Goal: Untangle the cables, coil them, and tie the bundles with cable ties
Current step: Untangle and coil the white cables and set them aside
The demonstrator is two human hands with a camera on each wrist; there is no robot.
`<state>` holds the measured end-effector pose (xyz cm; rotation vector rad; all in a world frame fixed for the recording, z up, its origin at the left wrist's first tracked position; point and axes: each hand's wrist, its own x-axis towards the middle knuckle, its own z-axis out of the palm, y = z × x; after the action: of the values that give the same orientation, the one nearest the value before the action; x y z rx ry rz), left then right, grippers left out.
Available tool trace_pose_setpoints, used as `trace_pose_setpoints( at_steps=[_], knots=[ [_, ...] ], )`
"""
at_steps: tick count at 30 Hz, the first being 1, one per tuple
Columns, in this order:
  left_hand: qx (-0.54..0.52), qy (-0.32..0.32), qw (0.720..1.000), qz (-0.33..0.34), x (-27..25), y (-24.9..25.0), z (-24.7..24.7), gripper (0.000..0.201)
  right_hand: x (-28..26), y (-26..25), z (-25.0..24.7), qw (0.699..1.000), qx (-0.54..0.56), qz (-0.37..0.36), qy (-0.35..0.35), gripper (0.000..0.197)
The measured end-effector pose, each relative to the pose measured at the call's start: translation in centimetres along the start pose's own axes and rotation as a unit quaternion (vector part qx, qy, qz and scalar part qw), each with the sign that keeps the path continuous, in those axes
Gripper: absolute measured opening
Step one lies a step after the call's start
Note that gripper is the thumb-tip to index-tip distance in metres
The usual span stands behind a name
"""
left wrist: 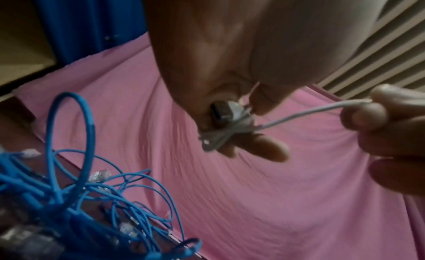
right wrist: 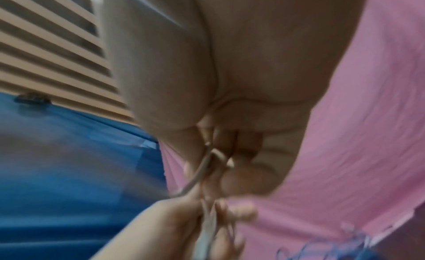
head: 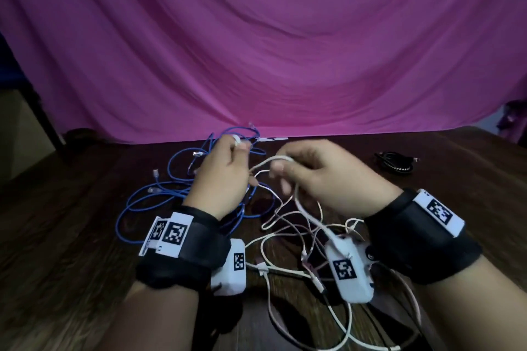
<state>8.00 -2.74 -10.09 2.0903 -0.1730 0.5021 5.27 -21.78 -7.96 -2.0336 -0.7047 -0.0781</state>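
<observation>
White cable (head: 288,248) loose, looping over near edge of wooden counter (head: 71,236). Above it, left hand (head: 219,177), fingers curled, pinching small wound bundle at USB plug (left wrist: 220,113); right hand (head: 316,177) pinching same cable, feeding strand. Coiling begun, no tie on. Behind, blue network cables (head: 182,179) tangled. Far right, black cable (head: 396,162) coiled. No containers visible.

You wear black wrist straps (head: 194,251) carrying white camera boxes (head: 350,271) with black-and-white square marker tags (head: 439,212).
</observation>
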Motion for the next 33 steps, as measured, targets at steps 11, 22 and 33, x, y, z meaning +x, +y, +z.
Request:
trace_pose_setpoints(
  at_steps=[11,22,33],
  knots=[
    [-0.384,-0.268,0.878,-0.097,-2.0,2.9,-0.1,0.032,0.7,2.2,-1.3,0.96,-0.164,-0.086,0.209,0.015],
    [-0.583,-0.139,0.773,-0.208,-1.1,3.6,0.2,0.034,0.3,1.4,-0.3,0.83,-0.258,-0.112,0.482,0.08],
    [-0.58,-0.2,0.773,-0.164,-1.6,4.2,0.3,0.034,0.6,0.2,1.0,0.979,0.059,-0.037,0.19,0.037]
  ],
)
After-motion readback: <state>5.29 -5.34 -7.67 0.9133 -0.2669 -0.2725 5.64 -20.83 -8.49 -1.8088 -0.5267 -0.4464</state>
